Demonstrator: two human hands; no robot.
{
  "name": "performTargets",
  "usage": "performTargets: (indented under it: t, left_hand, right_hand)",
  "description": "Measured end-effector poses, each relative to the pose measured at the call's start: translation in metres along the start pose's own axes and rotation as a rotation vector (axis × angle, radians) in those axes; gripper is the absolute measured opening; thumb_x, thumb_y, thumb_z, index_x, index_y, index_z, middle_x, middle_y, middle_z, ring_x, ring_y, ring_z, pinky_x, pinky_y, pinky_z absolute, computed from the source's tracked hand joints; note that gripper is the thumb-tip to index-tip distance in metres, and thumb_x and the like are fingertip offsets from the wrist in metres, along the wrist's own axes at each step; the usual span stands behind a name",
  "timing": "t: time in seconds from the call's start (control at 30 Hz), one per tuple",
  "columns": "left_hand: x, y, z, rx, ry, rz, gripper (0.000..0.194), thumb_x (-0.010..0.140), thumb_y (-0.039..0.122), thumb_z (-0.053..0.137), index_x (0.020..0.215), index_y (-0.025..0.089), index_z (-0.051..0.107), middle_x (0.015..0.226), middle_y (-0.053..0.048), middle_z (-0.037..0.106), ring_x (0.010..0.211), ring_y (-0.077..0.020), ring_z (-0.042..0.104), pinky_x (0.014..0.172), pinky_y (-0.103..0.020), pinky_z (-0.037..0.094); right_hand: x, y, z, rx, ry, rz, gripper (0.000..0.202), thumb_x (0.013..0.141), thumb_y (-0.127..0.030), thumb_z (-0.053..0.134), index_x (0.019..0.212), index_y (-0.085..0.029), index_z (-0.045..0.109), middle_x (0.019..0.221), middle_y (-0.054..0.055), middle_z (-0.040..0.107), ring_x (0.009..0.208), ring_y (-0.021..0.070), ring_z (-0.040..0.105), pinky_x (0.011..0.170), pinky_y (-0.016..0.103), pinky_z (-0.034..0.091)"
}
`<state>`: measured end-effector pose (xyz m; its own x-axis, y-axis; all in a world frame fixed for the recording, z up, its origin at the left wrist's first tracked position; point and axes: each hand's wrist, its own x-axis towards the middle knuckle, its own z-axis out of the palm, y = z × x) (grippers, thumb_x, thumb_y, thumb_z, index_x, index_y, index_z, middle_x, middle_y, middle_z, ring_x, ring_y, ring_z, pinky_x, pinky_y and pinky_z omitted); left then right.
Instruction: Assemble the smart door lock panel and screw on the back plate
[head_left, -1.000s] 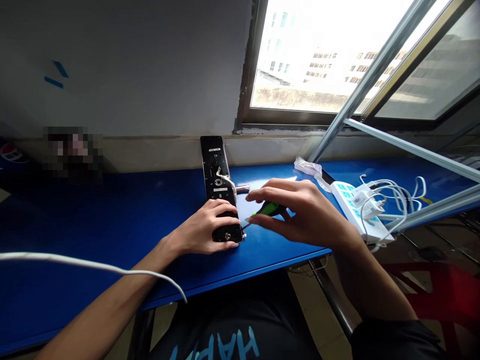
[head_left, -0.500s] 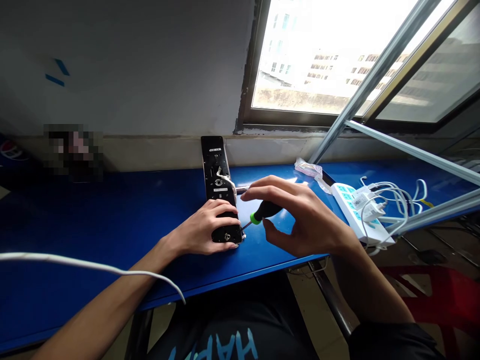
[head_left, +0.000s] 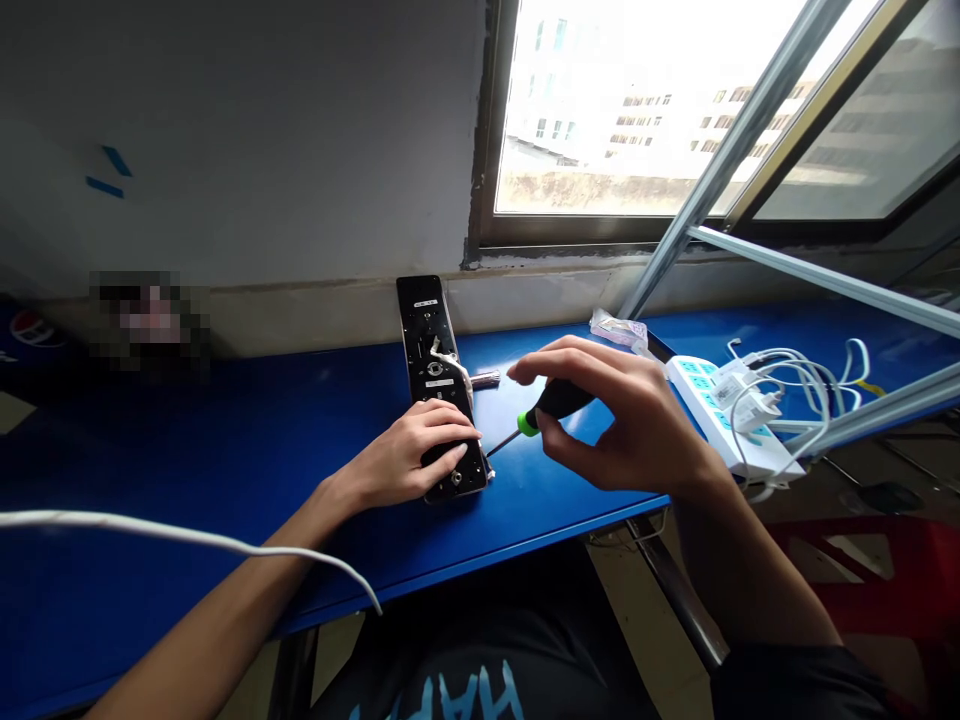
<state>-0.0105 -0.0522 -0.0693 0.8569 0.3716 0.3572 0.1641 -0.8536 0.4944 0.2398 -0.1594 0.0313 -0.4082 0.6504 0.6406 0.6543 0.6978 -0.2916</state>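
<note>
A long black door lock panel (head_left: 417, 325) lies back side up on the blue table, its far end near the wall. White wires (head_left: 450, 357) run along its right side. My left hand (head_left: 417, 448) is laid over its near end, fingers across the top, holding it down. In my right hand (head_left: 611, 415) is a screwdriver (head_left: 529, 422) with a black and green handle, gripped between thumb and fingers. Its shaft slants down left, and the tip is at the panel's near right edge; contact with a screw cannot be made out. A short metallic bar (head_left: 486, 380) sticks out on the panel's right.
A white power strip (head_left: 739, 430) with chargers and tangled cables lies at right, near a metal frame (head_left: 694, 190). Behind it is a plastic packet (head_left: 619, 328). A white cable (head_left: 187, 535) crosses at left. A red stool (head_left: 907, 570) stands below right.
The screwdriver and my right hand have shifted slightly right, and the shaft shows longer. My left thumb has moved up onto the panel. The whole view has turned a little.
</note>
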Motion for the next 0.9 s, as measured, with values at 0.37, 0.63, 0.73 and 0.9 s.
performTargets:
  t: [0.37,0.63,0.73,0.9]
  left_hand:
    - [0.076,0.003,-0.003,0.232,-0.305,0.14,0.012,0.097,0.021,0.067,0.094,0.019,0.079,0.094,-0.004,0.076,0.098,-0.0217,0.067,0.108,-0.041,0.048]
    - [0.142,-0.011,0.03,0.44,-0.474,0.056,0.017,0.086,0.011,0.066,0.085,0.021,0.079,0.09,-0.005,0.075,0.087,-0.0223,0.068,0.072,-0.03,0.048]
    - [0.154,-0.018,0.041,0.45,-0.49,0.037,0.018,0.085,0.011,0.065,0.088,0.021,0.08,0.093,-0.006,0.076,0.086,-0.0233,0.068,0.068,-0.031,0.046]
    - [0.154,-0.025,0.045,0.427,-0.507,0.034,0.02,0.083,0.011,0.063,0.089,0.022,0.08,0.094,-0.005,0.076,0.087,-0.0221,0.067,0.07,-0.03,0.046]
  right_hand:
    - [-0.01,0.014,-0.015,-0.115,0.145,0.043,0.039,0.08,-0.005,0.067,0.117,-0.018,0.068,0.106,0.007,0.076,0.087,0.0174,0.073,0.075,0.03,0.059]
    - [-0.029,0.04,-0.027,-0.237,0.073,0.175,0.042,0.082,-0.008,0.066,0.122,-0.019,0.067,0.108,0.005,0.075,0.088,0.0187,0.073,0.084,0.034,0.059]
    - [-0.034,0.044,-0.03,-0.232,0.048,0.198,0.042,0.083,-0.009,0.066,0.124,-0.019,0.067,0.111,0.004,0.075,0.089,0.0182,0.074,0.087,0.033,0.059]
    - [-0.04,0.047,-0.034,-0.239,0.063,0.2,0.041,0.083,-0.009,0.067,0.123,-0.019,0.068,0.111,0.004,0.076,0.094,0.0189,0.074,0.087,0.032,0.058]
